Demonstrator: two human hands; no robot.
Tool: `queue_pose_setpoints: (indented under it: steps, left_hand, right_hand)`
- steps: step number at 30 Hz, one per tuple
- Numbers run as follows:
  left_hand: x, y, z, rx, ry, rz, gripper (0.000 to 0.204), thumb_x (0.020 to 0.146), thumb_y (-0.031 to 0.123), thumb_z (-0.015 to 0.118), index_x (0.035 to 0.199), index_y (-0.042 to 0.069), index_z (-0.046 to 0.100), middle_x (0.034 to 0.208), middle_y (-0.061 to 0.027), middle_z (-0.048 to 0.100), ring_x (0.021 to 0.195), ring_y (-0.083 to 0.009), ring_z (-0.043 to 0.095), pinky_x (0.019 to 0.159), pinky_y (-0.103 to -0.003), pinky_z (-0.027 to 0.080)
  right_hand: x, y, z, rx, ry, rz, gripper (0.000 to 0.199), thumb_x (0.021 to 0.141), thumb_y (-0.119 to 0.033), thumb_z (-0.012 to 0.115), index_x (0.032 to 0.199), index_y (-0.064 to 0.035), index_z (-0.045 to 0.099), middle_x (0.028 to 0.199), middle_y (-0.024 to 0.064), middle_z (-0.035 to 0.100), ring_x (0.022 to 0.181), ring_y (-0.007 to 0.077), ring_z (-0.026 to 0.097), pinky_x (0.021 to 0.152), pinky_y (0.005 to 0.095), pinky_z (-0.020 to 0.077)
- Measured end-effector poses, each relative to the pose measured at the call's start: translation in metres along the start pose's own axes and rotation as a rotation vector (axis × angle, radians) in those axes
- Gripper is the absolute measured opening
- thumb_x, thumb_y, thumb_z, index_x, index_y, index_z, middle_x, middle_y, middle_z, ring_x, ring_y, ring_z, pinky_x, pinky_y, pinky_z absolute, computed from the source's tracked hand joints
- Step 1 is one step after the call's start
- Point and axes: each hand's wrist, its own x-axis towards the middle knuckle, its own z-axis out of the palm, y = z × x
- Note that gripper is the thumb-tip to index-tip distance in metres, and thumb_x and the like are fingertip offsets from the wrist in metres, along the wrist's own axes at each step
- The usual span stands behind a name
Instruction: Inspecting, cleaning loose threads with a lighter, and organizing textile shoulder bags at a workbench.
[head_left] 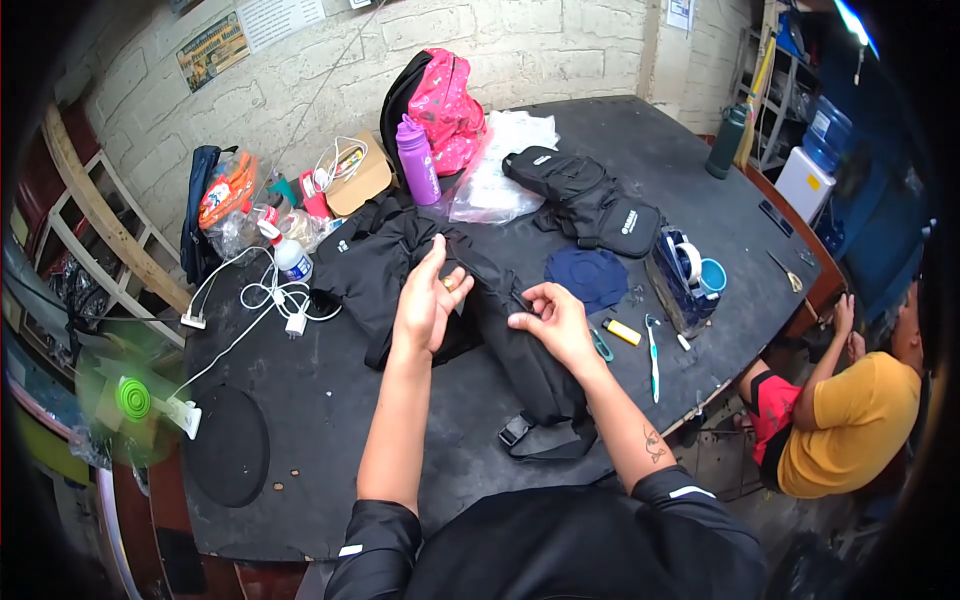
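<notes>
A black fabric bag (pixel 365 280) lies spread over the middle of the dark table, with a long padded section (pixel 535 375) running toward me and ending near a black plastic buckle (pixel 515 430). My left hand (pixel 428 305) is raised over the bag with its fingers stretched and apart, holding nothing; a ring shows on one finger. On the right side of the long section, my right hand (pixel 555 322) pinches its black fabric edge between thumb and fingers. Beyond it rests a second black bag (pixel 590 200) with a smaller pouch (pixel 632 225).
Right of my hands are a yellow lighter (pixel 622 332), a toothbrush (pixel 654 360) and a tape holder (pixel 680 290). Farther back stand a purple bottle (pixel 417 165) and pink backpack (pixel 447 110). A green fan (pixel 133 398) blurs at left. Someone in a yellow shirt (pixel 850 425) sits at right.
</notes>
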Motion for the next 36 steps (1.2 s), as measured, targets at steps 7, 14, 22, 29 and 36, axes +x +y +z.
queue_pose_setpoints:
  steps: [7,14,22,29,36]
  left_hand:
    - [0.003,-0.002,-0.025,-0.041,-0.042,0.036,0.054,0.097,0.016,0.046,0.143,-0.001,0.026,0.146,-0.0026,0.034,0.094,-0.0176,0.057,0.093,-0.041,0.047]
    - [-0.001,-0.003,-0.017,0.07,0.004,0.074,0.057,0.097,0.019,0.049,0.145,0.001,0.025,0.1,-0.008,0.06,0.081,-0.0148,0.062,0.083,-0.036,0.053]
    - [-0.027,-0.025,0.006,0.654,-0.025,0.3,0.084,0.082,0.005,0.063,0.147,0.012,0.011,0.082,-0.0063,0.058,0.058,-0.0072,0.05,0.047,-0.02,0.044]
    - [-0.017,-0.039,-0.046,0.248,-0.194,0.37,0.088,0.084,0.009,0.067,0.149,0.016,0.007,0.092,-0.0027,0.053,0.063,-0.0075,0.05,0.055,-0.021,0.044]
    - [-0.011,-0.026,-0.059,1.178,0.68,0.775,0.055,0.077,0.008,0.067,0.128,0.004,0.048,0.084,-0.0089,0.056,0.084,-0.0281,0.053,0.085,-0.04,0.04]
  right_hand:
    - [0.014,-0.005,0.006,0.0,-0.037,-0.171,0.023,0.074,-0.015,0.075,0.08,-0.0001,0.058,0.072,0.0036,0.053,0.061,0.0115,0.05,0.056,0.026,0.0419]
    - [0.015,-0.02,0.007,-0.228,-0.029,-0.231,0.02,0.072,-0.01,0.074,0.078,0.0012,0.059,0.073,0.0077,0.057,0.06,0.0147,0.054,0.057,0.027,0.0445]
    - [0.03,-0.013,0.007,-0.045,0.048,-0.262,0.023,0.083,-0.019,0.06,0.077,0.0031,0.059,0.071,0.0175,0.058,0.064,0.028,0.057,0.06,0.0369,0.0445]
    - [0.029,0.093,0.005,0.789,-0.191,0.743,0.039,0.095,-0.043,0.046,0.107,-0.0082,0.061,0.095,0.0056,0.064,0.087,0.0193,0.06,0.081,0.0334,0.0467]
    - [-0.005,0.091,-0.002,1.49,-0.483,0.658,0.007,0.089,-0.012,0.061,0.095,-0.0089,0.059,0.082,0.0033,0.06,0.068,0.0135,0.054,0.066,0.033,0.0461]
